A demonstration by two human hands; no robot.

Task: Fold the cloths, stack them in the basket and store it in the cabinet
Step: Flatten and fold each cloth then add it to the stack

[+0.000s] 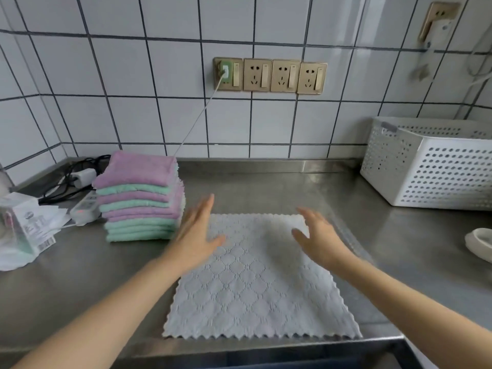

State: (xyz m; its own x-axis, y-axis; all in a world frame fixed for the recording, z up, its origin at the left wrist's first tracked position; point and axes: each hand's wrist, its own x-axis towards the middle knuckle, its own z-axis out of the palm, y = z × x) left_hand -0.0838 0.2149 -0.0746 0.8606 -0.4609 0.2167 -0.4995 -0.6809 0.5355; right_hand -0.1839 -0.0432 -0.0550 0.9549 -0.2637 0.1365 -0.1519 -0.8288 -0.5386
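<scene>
A pale grey patterned cloth (261,283) lies spread flat on the steel counter, its near edge at the counter's front. My left hand (197,233) hovers over the cloth's far left corner with straight fingers, holding nothing. My right hand (319,238) is over the far right corner, fingers spread and relaxed, also holding nothing. Both hands are motion-blurred. A stack of several purple and green cloths (141,198) stands to the left of the spread cloth. A white perforated basket (431,169) sits at the back right.
Black cables, a white power strip (85,209) and a plastic package (21,222) crowd the back left corner. A white dish (479,243) pokes in at the right edge. Wall sockets (270,75) sit on the tiled wall, one with a cord plugged in.
</scene>
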